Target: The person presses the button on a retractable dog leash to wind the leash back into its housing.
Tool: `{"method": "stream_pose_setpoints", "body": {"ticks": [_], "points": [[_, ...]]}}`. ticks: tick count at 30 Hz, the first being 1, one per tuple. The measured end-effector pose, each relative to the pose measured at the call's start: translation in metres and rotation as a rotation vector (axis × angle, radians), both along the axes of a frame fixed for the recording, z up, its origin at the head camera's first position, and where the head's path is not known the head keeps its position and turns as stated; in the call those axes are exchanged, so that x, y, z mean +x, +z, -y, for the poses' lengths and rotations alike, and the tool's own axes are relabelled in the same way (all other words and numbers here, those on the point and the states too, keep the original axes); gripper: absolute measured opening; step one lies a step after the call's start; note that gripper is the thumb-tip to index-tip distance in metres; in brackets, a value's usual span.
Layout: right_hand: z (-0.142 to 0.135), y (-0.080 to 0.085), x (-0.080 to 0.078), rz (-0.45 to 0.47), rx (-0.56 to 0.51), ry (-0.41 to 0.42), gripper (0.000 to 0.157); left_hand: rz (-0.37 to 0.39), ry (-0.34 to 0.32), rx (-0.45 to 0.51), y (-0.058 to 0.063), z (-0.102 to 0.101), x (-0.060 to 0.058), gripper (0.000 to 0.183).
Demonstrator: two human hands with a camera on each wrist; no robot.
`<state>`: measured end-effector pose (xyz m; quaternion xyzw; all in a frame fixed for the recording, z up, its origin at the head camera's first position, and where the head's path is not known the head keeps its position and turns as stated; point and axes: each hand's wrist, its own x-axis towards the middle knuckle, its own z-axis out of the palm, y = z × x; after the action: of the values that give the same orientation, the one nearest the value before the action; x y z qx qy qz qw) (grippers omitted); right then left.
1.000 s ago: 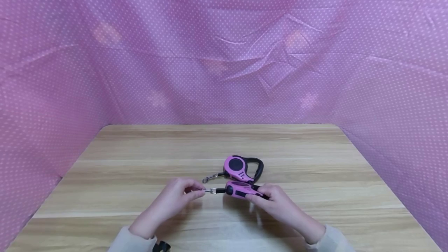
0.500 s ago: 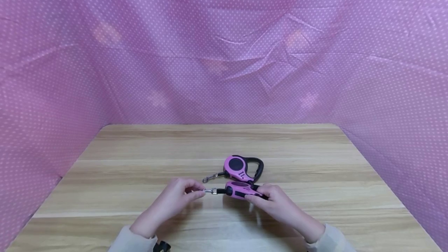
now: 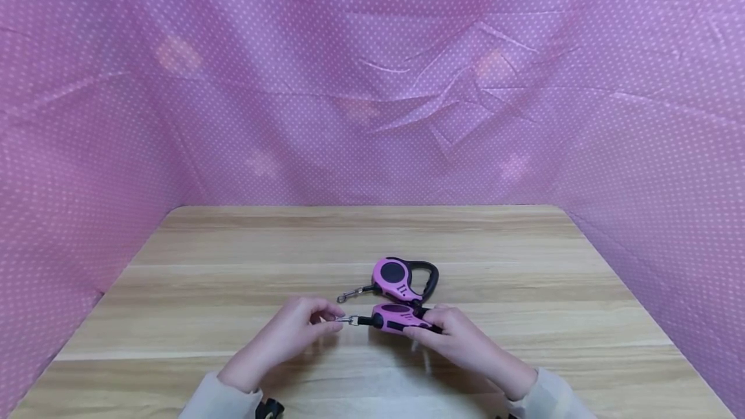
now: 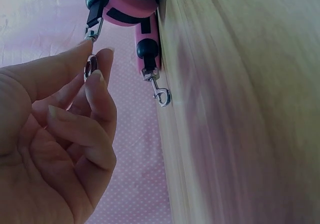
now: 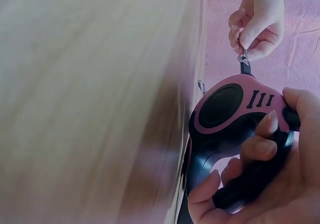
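Note:
Two pink and black retractable dog leashes are in the head view. The nearer leash [image 3: 392,317] is tilted on edge, and my right hand [image 3: 451,330] grips its black handle. In the right wrist view, curled fingers [image 5: 260,148] wrap that handle. My left hand [image 3: 299,326] pinches the metal snap hook [image 4: 91,66] at this leash's end between thumb and fingertips, its strap drawn only a short way out of the casing. Just behind, the other leash [image 3: 391,272] lies flat on the table, its handle to the right and its snap hook [image 3: 349,294] to the left.
The wood-grain table [image 3: 233,244] has rounded far corners. Pink dotted cloth [image 3: 372,147] hangs behind it and along both sides. A small black object [image 3: 269,408] shows beside the left sleeve at the near edge.
The held leash has dipped slightly toward me and turned a little, showing more of its flat side. Both hands keep their hold; the other leash has stayed put.

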<state>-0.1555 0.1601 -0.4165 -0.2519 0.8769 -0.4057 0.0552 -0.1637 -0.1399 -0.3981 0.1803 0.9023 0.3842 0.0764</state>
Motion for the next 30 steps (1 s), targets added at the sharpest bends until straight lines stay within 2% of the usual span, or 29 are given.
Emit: {"method": "stream_pose_setpoints", "body": {"ticks": [5,11,21,30], "points": [[-0.0006,-0.0023,-0.0019,-0.044,0.043,0.07,0.029,0.002,-0.023,-0.013,-0.0002,0.0005,0.0001,0.016],[-0.0019,-0.0036,-0.0028,-0.12,0.101,0.144,0.036,0.05,-0.044,-0.009,-0.0022,0.0011,0.001,0.009],[-0.0033,-0.0015,-0.0017,-0.151,0.226,0.17,0.037,0.095,-0.036,0.002,-0.004,0.0023,0.0023,0.009],[-0.0038,-0.0035,-0.0038,-0.106,0.3,0.152,0.032,0.13,-0.048,0.014,-0.0064,0.0049,0.0031,0.009]]}}
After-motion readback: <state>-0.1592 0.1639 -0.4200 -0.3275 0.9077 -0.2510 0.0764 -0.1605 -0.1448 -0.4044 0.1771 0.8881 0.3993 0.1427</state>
